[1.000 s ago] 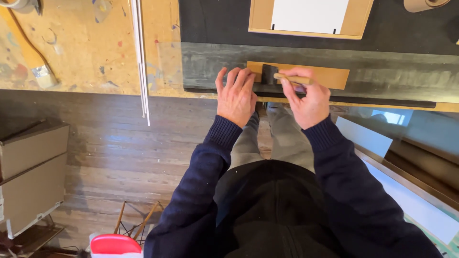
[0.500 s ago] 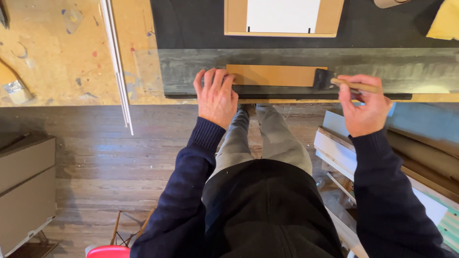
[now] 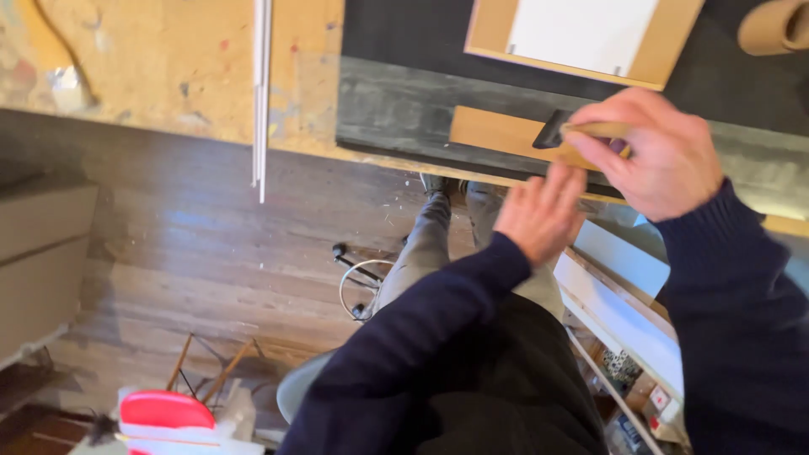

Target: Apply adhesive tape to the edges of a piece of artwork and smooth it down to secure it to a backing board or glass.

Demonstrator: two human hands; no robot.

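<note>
My right hand (image 3: 653, 156) grips a small paintbrush (image 3: 581, 131) by its wooden handle, with the dark bristles resting on a flat tan strip of board (image 3: 493, 131). That strip lies on a dark grey mat (image 3: 396, 105) at the edge of the workbench. My left hand (image 3: 539, 211) hovers just off the bench edge below the strip, fingers apart and pointing up toward it, holding nothing.
A framed white panel (image 3: 581, 34) lies further back on the mat. A tape roll (image 3: 775, 25) sits top right. Thin white rods (image 3: 261, 84) overhang the paint-spattered bench (image 3: 152, 59). Below are a wooden floor, stool legs (image 3: 358, 282), white boards (image 3: 624, 312) and a red-topped object (image 3: 164, 413).
My right hand carried the brush from the strip's right end back to the left over it. My left hand lifted off the strip and drew back past the bench edge. The view shifted right.
</note>
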